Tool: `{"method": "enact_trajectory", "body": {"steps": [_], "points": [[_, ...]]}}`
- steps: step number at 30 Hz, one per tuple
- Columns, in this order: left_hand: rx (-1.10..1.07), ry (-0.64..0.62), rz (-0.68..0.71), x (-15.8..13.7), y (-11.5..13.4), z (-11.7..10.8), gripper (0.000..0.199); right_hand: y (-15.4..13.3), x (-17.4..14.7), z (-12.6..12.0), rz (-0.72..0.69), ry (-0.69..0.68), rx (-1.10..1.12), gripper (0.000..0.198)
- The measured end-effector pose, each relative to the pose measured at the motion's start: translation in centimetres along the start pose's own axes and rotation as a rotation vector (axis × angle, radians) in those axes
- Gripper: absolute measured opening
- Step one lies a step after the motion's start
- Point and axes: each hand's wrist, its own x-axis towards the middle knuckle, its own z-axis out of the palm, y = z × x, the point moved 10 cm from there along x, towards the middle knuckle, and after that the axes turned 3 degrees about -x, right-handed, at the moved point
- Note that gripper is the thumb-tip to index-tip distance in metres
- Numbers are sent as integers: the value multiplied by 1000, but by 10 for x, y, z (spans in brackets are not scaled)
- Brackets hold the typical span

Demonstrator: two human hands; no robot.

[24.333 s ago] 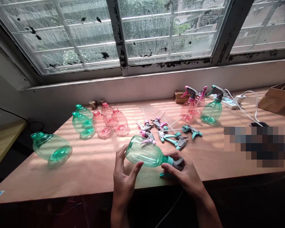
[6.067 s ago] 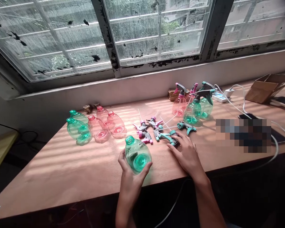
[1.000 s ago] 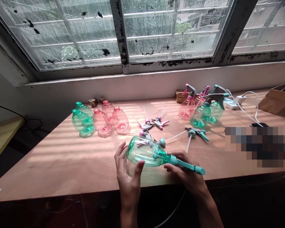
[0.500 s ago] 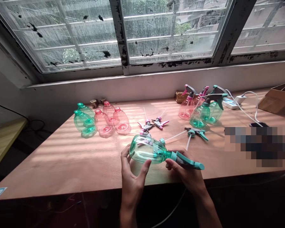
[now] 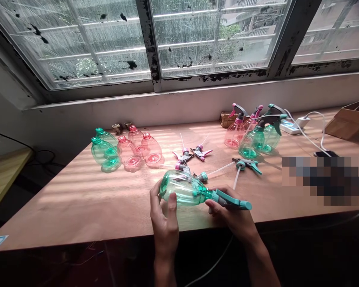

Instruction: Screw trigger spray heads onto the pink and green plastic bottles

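Observation:
A clear green spray bottle (image 5: 182, 189) lies sideways between my hands above the table's front edge, base to the left. My left hand (image 5: 164, 215) holds its body near the base, thumb in front and fingers behind. At the neck, my right hand (image 5: 227, 207) grips the teal trigger spray head (image 5: 231, 200); its fingers are partly hidden behind the head. Just beyond the bottle lie loose spray heads: a teal one (image 5: 247, 166) with a white tube, another teal-collared one (image 5: 202, 177) partly covered by the bottle, and several pink ones (image 5: 201, 153).
Open green bottles (image 5: 106, 156) and pink bottles (image 5: 152, 150) stand at the back left of the wooden table (image 5: 77, 207). Bottles with spray heads (image 5: 251, 144) stand at the back right. Beyond them are a power strip (image 5: 290, 127), white cables and a cardboard box (image 5: 348, 121).
The bottle and both hands have shifted slightly left in view. My left thumb has moved up and left along the bottle's body. The things on the table stay in place.

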Motion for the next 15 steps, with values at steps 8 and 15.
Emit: {"method": "enact_trajectory", "body": {"steps": [8,15], "points": [[-100,12,-15,-6,1,-1,57,1,-1,-1,20,21,15,33],[-85,46,-24,0,-11,-4,65,-1,0,0,-8,12,10,34]]}}
